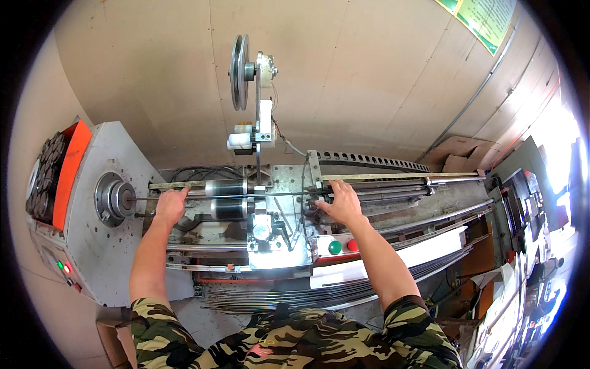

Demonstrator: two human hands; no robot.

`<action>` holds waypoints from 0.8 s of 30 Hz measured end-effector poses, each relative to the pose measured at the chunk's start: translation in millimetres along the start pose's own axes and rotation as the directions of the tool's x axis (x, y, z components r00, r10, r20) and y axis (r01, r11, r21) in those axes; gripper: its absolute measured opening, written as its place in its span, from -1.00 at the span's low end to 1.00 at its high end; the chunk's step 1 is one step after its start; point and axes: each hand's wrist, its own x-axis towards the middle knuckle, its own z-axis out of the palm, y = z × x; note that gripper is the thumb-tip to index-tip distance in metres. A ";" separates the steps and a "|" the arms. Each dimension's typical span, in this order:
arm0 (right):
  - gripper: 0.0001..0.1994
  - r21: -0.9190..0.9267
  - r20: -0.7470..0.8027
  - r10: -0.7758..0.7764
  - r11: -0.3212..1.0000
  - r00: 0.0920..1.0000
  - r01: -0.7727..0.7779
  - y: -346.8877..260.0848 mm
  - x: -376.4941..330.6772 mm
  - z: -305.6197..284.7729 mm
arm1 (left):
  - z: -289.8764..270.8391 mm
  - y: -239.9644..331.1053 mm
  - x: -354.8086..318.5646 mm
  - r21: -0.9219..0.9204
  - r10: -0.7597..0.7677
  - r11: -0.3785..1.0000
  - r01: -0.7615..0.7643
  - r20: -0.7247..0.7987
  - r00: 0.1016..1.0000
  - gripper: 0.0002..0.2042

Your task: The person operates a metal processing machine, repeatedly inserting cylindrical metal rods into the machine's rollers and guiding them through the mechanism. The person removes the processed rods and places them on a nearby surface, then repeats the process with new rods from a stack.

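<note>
A long thin metal rod (283,195) runs from the round chuck (117,199) on the left, across a carriage, toward my right hand. My left hand (170,206) is closed around the rod between the chuck and two black rollers (227,209); its fingertips are partly hidden. At the carriage's right side, my right hand (342,203) has its thumb and fingers apart, with the rod passing into the gap between them. The rod's far part and some of those fingers are hidden by the hand. The carriage plate (289,178) lies between my two hands.
A grooved wheel (239,72) and white rollers (241,140) stand on a post behind the carriage. Green (335,247) and red (352,245) buttons sit below my right hand. A bundle of rods (276,300) lies along the near side. A grey machine housing (117,258) stands left.
</note>
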 end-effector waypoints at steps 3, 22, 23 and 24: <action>-0.26 -0.009 -0.011 0.002 1.000 1.000 -0.002 9.9 0.9 2.9 | -0.5 4.0 1.7 0.001 -0.001 1.000 0.001 -0.010 1.000 -0.64; -0.32 -0.004 0.054 0.016 1.000 0.998 -0.015 21.6 3.6 -7.4 | 0.0 3.8 0.9 -0.016 0.012 1.000 -0.011 0.016 1.000 -0.62; -0.34 -0.004 0.034 0.004 1.000 0.999 -0.004 23.0 3.4 -5.8 | 0.3 4.5 1.6 -0.026 0.022 0.999 -0.022 0.006 1.000 -0.62; -0.37 -0.004 0.014 -0.007 1.000 1.000 0.007 25.4 3.3 -2.6 | 0.4 5.9 2.3 -0.023 0.019 1.000 -0.018 0.006 1.000 -0.62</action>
